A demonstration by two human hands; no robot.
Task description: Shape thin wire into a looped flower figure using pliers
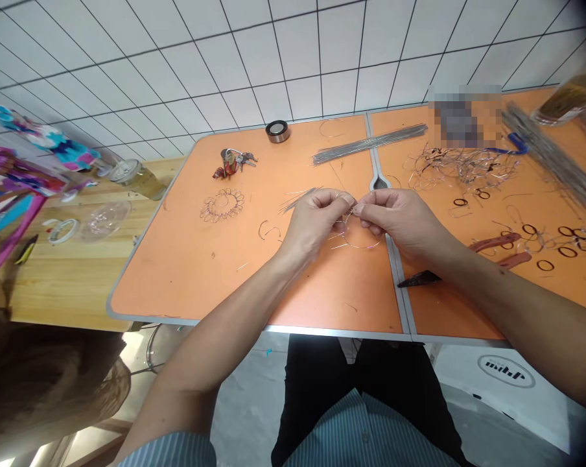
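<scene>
Head camera: the left hand [317,213] and right hand [400,214] meet over an orange worktop [176,279], each grip pinching the upper edge of a thin wire ring [362,247] between thumb and fingers. Red-handled pliers [494,242] lie partly hidden by the right forearm [497,282]; a looped wire circle [221,216] lies farther left.
</scene>
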